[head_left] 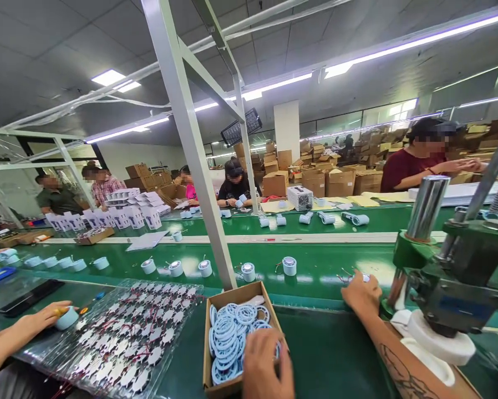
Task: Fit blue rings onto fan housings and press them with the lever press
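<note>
My left hand (268, 363) reaches down into a cardboard box (232, 296) of light blue flat rings (228, 338); its fingers are hidden among the rings. My right hand (360, 295), on a tattooed forearm, rests at the edge of the green conveyor belt (315, 271). Its fingers are curled round a small round white part (364, 276) with thin wires. Similar white round parts (289, 265) stand in a row along the belt.
A green press with a chrome column (448, 266) stands right of my right hand. A plastic tray of round boards with red wires (128, 338) lies to the left, where a co-worker's hand (41, 321) holds a pale blue cup. A grey frame post (199, 166) rises behind the box. Other people work across the belt.
</note>
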The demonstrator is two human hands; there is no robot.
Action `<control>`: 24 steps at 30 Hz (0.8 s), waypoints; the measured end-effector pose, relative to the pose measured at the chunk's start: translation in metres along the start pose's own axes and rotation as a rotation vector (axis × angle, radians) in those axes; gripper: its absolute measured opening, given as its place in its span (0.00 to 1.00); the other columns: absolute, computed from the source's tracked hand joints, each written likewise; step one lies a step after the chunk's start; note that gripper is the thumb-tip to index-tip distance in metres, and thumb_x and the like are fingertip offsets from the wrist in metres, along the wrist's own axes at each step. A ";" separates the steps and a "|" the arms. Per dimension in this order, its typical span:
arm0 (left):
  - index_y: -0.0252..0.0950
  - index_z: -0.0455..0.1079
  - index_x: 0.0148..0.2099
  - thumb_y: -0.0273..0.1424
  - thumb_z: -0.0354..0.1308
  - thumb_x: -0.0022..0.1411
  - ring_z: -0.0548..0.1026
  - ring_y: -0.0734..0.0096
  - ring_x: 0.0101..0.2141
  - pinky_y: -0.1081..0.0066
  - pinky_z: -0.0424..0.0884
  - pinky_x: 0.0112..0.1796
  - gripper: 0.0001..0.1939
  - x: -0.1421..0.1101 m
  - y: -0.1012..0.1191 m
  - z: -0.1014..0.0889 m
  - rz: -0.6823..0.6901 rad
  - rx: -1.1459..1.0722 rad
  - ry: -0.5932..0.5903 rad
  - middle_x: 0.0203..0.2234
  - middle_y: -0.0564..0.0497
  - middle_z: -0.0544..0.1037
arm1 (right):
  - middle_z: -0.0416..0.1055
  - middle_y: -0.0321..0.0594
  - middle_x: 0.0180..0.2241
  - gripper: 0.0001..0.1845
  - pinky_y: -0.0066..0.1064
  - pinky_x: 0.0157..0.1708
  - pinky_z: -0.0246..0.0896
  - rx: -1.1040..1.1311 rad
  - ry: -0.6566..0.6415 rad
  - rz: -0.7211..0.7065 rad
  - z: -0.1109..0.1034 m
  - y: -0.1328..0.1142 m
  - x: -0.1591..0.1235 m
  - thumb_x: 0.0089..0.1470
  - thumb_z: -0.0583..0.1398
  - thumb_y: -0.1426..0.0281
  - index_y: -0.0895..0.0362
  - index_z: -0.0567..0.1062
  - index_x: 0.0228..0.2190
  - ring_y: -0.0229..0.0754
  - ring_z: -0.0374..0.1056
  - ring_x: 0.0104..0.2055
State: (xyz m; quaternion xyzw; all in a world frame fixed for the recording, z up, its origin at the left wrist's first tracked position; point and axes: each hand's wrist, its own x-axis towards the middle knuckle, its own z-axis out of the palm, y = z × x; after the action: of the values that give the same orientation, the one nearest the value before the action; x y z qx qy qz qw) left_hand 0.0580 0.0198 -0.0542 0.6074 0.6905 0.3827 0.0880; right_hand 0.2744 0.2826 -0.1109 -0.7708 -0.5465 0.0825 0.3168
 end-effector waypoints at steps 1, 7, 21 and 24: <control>0.39 0.75 0.56 0.31 0.46 0.72 0.69 0.48 0.58 0.47 0.63 0.62 0.19 0.015 -0.013 -0.014 -0.082 0.169 0.037 0.55 0.41 0.76 | 0.53 0.68 0.62 0.34 0.53 0.49 0.64 0.018 -0.004 0.007 0.001 0.001 0.002 0.51 0.58 0.72 0.64 0.66 0.60 0.71 0.60 0.60; 0.29 0.73 0.60 0.33 0.60 0.61 0.66 0.43 0.62 0.50 0.63 0.61 0.26 0.073 -0.059 -0.039 -0.192 0.490 -0.079 0.55 0.38 0.78 | 0.63 0.69 0.54 0.31 0.56 0.50 0.64 0.119 -0.061 -0.091 -0.008 -0.010 0.004 0.53 0.53 0.73 0.68 0.68 0.58 0.70 0.61 0.57; 0.44 0.70 0.63 0.34 0.62 0.56 0.75 0.51 0.57 0.52 0.70 0.60 0.32 0.034 0.008 0.002 0.100 -0.155 -0.111 0.58 0.49 0.77 | 0.63 0.42 0.65 0.43 0.46 0.69 0.53 0.524 -0.821 -0.525 -0.109 0.037 -0.142 0.57 0.63 0.63 0.46 0.54 0.69 0.50 0.61 0.66; 0.45 0.71 0.63 0.30 0.64 0.52 0.76 0.50 0.56 0.50 0.70 0.60 0.34 0.025 0.025 0.027 0.137 -0.195 -0.187 0.56 0.49 0.78 | 0.62 0.44 0.65 0.43 0.46 0.69 0.52 0.594 -0.815 -0.457 -0.116 0.044 -0.158 0.55 0.63 0.67 0.48 0.56 0.68 0.51 0.60 0.66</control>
State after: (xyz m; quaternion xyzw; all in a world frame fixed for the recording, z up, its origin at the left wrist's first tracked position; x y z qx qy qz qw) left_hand 0.0870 0.0527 -0.0482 0.6746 0.5959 0.3949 0.1842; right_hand 0.3030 0.0860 -0.0799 -0.4158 -0.7315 0.4538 0.2935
